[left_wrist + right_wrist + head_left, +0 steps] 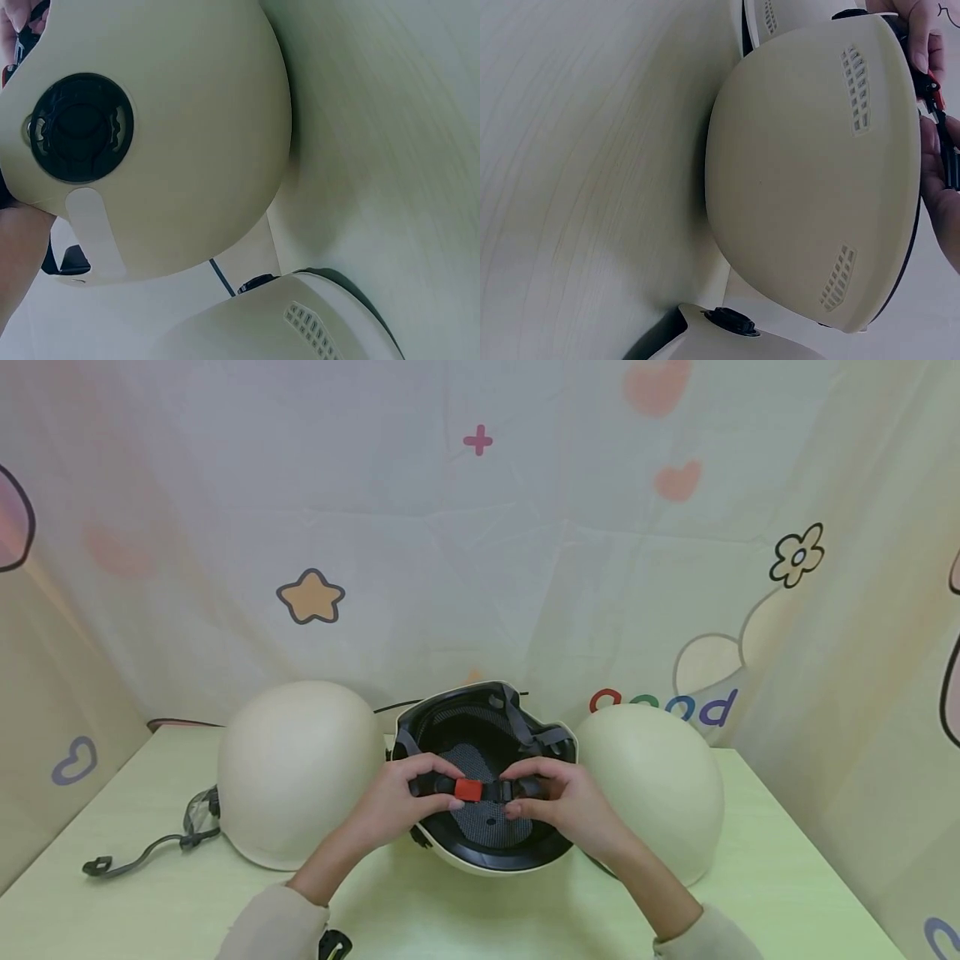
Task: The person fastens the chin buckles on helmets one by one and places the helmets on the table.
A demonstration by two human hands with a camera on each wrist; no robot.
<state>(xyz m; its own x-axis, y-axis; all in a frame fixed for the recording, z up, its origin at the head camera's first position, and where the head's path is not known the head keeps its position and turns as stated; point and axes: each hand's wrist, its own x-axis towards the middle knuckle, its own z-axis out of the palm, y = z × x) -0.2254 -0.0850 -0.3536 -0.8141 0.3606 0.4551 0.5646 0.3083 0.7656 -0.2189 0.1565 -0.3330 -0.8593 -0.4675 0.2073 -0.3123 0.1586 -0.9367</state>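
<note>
A cream helmet lies upturned on the table, its black padded inside facing me. Across its opening runs a black chin strap with a red-buttoned buckle, whose two parts appear joined. My left hand pinches the buckle end of the strap between thumb and fingers, beside the red button. On the other side, my right hand grips the strap near its black slider. In the right wrist view both hands meet around the buckle above the helmet shell. The left wrist view shows mostly the shell.
Two more cream helmets stand dome up, one at left and one at right. A loose strap trails from the left one over the pale table. A printed curtain hangs behind.
</note>
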